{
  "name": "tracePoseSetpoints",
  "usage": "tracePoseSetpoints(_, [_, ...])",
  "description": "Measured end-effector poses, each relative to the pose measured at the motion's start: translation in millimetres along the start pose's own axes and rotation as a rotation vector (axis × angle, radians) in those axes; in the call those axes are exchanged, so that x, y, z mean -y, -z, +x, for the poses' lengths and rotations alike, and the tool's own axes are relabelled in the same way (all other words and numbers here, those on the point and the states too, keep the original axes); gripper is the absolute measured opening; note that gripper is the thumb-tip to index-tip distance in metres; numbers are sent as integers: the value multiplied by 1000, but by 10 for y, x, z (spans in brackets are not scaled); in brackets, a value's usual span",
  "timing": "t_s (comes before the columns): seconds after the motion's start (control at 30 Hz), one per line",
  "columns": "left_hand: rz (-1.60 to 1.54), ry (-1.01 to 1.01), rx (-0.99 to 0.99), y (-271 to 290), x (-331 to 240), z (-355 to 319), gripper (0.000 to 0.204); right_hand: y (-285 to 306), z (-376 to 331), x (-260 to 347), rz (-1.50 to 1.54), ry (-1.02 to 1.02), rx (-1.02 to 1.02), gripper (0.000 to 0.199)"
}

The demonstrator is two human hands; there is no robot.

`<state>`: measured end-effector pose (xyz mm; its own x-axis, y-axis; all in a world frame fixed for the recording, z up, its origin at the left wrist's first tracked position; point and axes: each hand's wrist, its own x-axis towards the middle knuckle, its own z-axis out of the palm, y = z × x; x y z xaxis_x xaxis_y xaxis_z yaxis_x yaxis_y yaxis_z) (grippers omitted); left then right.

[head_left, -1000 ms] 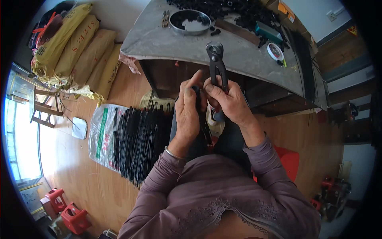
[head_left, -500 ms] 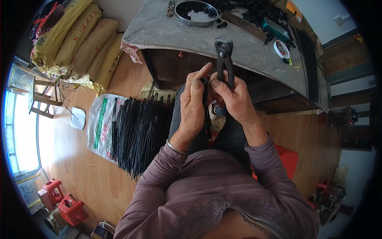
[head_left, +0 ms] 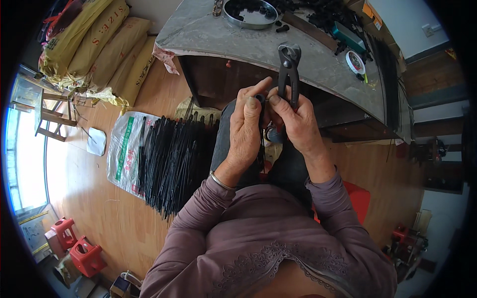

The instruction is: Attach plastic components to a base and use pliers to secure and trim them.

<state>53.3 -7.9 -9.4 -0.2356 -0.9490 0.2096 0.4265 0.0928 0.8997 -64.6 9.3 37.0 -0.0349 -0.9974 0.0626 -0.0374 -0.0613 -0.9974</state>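
Note:
My left hand (head_left: 243, 130) is closed around a slim black rod with a round, hollow black end (head_left: 261, 98) at the thumb. Held in my right hand (head_left: 301, 123) are dark metal pincers (head_left: 289, 69), their jaws pointing up and away from me. The right thumb and forefinger pinch together beside the rod's end; anything tiny between them cannot be made out. Both hands are close together above my lap. On the floor to the left lies a big bundle of thin black rods (head_left: 171, 161), partly over a white woven sack (head_left: 120, 166).
A grey table (head_left: 198, 32) stands ahead, bearing a round metal tray (head_left: 275, 21) of small black parts, a green box (head_left: 348, 37) and a small round tub (head_left: 355, 62). Stuffed yellow sacks (head_left: 107, 54) are stacked far left. Red stools (head_left: 85, 256) stand lower left.
Both hands, with the rod and pincers, have shifted slightly right in the view. The view itself has moved a little. Both grips look the same.

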Motion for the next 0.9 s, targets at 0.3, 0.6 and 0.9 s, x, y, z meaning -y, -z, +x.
tracePoseSetpoints(0.3, [-42,53,-126,-121,-113,-19,47,-83,-26,-27,-388,220,-98,16])
tracePoseSetpoints(0.6, [-149,257,-249,70,-103,122,69,304,-282,541,-23,-551,428,32])
tracePoseSetpoints(0.9, [-41,359,-86,9,-195,85,74,506,-345,606,78,-814,582,36])
